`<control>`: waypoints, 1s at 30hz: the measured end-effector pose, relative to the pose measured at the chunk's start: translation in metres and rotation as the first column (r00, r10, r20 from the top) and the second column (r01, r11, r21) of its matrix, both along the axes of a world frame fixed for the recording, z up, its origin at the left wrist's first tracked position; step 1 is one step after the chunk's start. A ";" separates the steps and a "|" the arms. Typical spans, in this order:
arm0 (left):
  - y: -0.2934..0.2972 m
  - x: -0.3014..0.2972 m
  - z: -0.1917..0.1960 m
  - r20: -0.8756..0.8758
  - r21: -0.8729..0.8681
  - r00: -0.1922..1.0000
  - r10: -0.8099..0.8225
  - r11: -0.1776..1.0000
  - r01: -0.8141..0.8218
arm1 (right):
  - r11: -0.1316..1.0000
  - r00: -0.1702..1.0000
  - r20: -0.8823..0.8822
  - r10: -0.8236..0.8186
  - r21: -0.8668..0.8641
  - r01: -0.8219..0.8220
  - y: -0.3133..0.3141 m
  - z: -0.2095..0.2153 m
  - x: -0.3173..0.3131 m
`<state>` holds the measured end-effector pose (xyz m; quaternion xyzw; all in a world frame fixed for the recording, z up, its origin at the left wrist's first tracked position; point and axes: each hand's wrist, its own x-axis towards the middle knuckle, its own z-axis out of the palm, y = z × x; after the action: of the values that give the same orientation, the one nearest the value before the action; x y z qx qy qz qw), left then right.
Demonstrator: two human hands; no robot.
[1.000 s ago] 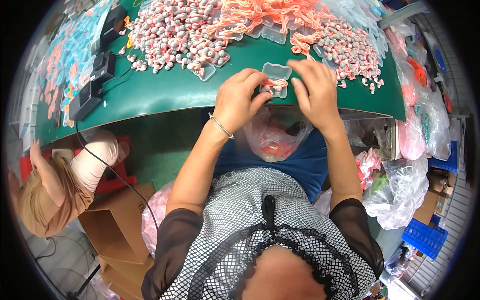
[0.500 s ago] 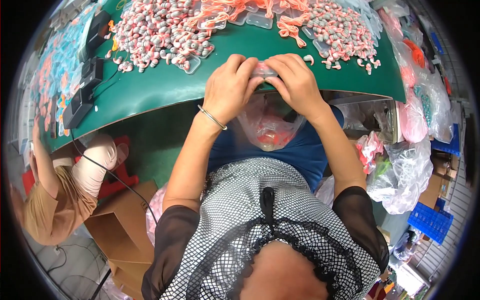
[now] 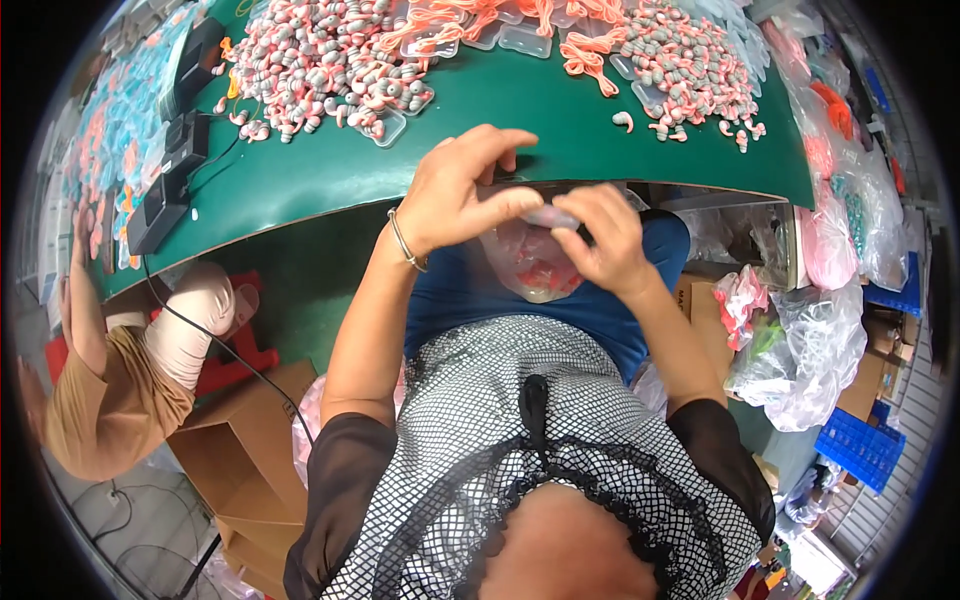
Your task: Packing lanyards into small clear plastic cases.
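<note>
My right hand pinches a small clear plastic case, blurred by motion, just in front of the table edge. Beside it my left hand is spread, its thumb stretched toward the case's near end; whether the thumb touches it I cannot tell. Below both hands a clear plastic bag with pinkish-red things inside hangs over my lap. Grey-and-pink earplug-like pieces lie heaped on the green table, and a second heap of earplug-like pieces lies to the right.
Orange cords and clear cases lie between the heaps. Black boxes with a cable stand at the left. Another person's arm is at far left. Cardboard boxes and plastic bags flank me.
Both hands have come down and back from the tabletop toward my lap. My left hand has opened off the case, which stays with my right hand.
</note>
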<state>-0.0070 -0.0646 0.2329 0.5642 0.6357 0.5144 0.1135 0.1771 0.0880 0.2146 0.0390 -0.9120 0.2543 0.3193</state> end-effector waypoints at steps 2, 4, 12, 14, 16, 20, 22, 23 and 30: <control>0.004 0.000 -0.003 0.150 -0.002 0.989 0.021 1.000 -0.021 | 0.993 0.987 0.141 -0.074 -0.087 0.086 -0.008 -0.035 0.010; 0.006 0.006 0.002 0.059 -0.087 0.993 0.099 0.992 -0.093 | 0.976 0.975 0.204 -0.087 -0.180 0.124 -0.009 -0.074 0.010; 0.006 0.004 -0.006 -0.041 -0.077 0.992 0.116 0.990 -0.119 | 0.933 0.937 0.323 -0.136 -0.275 0.231 0.007 -0.098 0.022; 0.008 0.005 -0.004 -0.055 -0.091 0.991 0.124 0.988 -0.129 | 0.932 0.966 0.236 -0.101 -0.318 0.175 0.014 -0.056 0.022; 0.008 0.006 -0.001 -0.109 -0.106 0.984 0.138 0.983 -0.149 | 0.966 0.989 0.078 -0.126 -0.218 0.141 0.024 -0.012 0.019; 0.013 0.004 -0.003 -0.073 -0.096 0.989 0.131 0.986 -0.138 | 0.945 0.951 -0.071 -0.300 -0.157 0.286 0.048 0.037 0.002; 0.014 0.004 -0.001 -0.058 -0.124 0.984 0.169 0.977 -0.175 | 0.941 0.940 -0.054 -0.336 0.004 0.337 0.063 0.041 -0.011; 0.014 0.004 -0.001 -0.062 -0.116 0.984 0.168 0.978 -0.174 | 0.920 0.925 -0.021 -0.379 0.098 0.379 0.065 0.040 -0.014; 0.020 0.007 0.001 -0.149 -0.110 0.937 0.315 0.937 -0.332 | 0.891 0.898 0.112 -0.426 0.223 0.395 0.069 0.024 -0.031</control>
<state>0.0004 -0.0443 0.2344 0.4748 0.7591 0.4448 0.0235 0.1462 0.1570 0.2390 -0.1442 -0.9424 0.0929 0.2872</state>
